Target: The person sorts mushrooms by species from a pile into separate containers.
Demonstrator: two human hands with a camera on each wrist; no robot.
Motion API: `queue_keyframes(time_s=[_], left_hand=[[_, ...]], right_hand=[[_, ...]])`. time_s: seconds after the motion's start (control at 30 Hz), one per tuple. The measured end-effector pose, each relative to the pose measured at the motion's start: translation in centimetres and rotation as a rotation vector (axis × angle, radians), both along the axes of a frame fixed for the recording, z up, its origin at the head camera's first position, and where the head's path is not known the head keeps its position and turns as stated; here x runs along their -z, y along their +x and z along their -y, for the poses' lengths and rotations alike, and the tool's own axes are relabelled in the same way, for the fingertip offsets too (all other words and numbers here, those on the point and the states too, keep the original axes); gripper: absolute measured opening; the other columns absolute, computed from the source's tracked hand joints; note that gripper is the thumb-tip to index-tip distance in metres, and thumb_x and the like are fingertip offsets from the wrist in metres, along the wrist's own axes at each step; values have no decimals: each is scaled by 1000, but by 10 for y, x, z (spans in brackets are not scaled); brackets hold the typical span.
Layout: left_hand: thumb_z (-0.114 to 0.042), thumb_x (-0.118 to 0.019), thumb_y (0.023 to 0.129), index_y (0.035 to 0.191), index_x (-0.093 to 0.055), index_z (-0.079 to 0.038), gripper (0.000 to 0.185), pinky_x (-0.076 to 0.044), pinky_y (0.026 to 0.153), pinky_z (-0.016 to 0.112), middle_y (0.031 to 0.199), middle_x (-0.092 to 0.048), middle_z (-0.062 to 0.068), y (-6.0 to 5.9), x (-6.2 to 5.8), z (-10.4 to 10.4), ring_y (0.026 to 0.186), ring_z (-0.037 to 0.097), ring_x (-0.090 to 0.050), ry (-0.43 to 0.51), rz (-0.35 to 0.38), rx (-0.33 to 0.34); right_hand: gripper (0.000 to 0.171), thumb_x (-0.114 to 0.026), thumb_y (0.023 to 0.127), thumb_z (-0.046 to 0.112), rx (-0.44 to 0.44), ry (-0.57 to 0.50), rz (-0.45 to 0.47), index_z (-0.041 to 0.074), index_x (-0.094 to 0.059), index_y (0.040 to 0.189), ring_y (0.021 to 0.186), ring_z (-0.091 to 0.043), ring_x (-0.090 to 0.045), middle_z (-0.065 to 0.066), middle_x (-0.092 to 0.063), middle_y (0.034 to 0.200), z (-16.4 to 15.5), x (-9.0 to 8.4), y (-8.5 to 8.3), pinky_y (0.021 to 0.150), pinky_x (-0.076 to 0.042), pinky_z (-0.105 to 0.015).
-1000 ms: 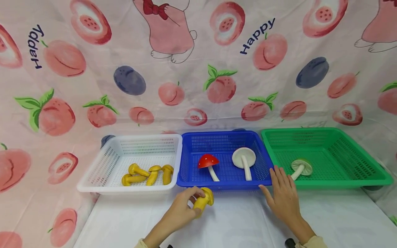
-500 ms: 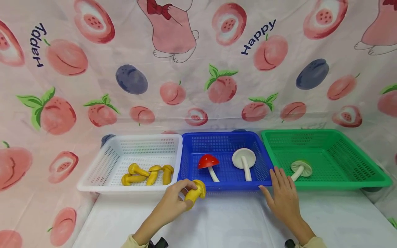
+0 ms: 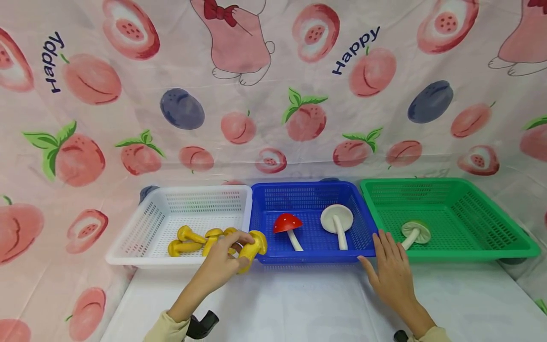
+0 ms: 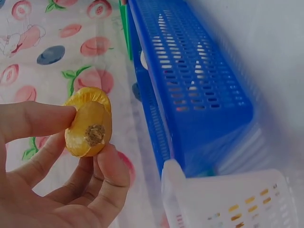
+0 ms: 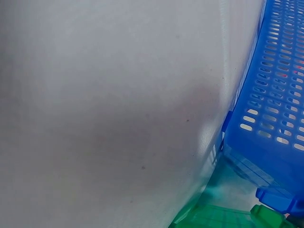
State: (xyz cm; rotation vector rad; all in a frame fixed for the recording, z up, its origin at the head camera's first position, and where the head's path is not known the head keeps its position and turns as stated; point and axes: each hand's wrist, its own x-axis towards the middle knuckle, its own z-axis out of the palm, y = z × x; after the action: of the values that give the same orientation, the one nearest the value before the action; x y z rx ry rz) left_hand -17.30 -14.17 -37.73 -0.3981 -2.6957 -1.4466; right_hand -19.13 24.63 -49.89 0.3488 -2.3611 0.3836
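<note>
**Yellow toy mushroom, one item**

I log a yellow mushroom [image 3: 252,244], plastic-looking, with a rounded cap and a short thick stem cut flat at the end. It is pinched in my left hand [image 3: 222,263], off the table, over the near right corner of the white basket [image 3: 128,237], beside the blue basket [image 3: 307,256].

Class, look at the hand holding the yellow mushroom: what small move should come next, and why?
Probably carry the yellow toy mushroom a little further left over the white plastic basket: the left hand pinches it at the basket's right rim, and three like mushrooms lie inside.
</note>
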Motion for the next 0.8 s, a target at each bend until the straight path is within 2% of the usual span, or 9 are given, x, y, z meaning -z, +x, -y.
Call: queue_keyframes(time_s=[0.17, 0.5, 0.8], left_hand=[[5, -64, 72, 99, -65, -16, 34, -51, 67, 30, 96, -63, 2, -7, -5, 9, 83, 20, -55, -2, -6, -29], [0, -64, 74, 104, -64, -14, 33, -52, 70, 32, 103, -64, 7, -25, -14, 26, 89, 23, -57, -28, 27, -81], [-3, -65, 76, 108, -63, -14, 34, -49, 77, 37, 106, -64, 9, -39, -24, 41, 92, 24, -57, -97, 20, -132]], right_hand=[[75, -43, 95, 54, 0, -2, -1, -9, -43, 136, 129, -45, -36, -28, -42, 139, 0, 0, 0, 112, -16, -52], [75, -44, 94, 54, 13, 2, 15, -8, -43, 136, 130, -43, -35, -28, -41, 139, -1, 1, 1, 113, -15, -51], [75, -43, 94, 54, 15, 3, 24, -8, -43, 136, 131, -43, -33, -27, -40, 140, -1, -1, 0, 113, -14, -51]])
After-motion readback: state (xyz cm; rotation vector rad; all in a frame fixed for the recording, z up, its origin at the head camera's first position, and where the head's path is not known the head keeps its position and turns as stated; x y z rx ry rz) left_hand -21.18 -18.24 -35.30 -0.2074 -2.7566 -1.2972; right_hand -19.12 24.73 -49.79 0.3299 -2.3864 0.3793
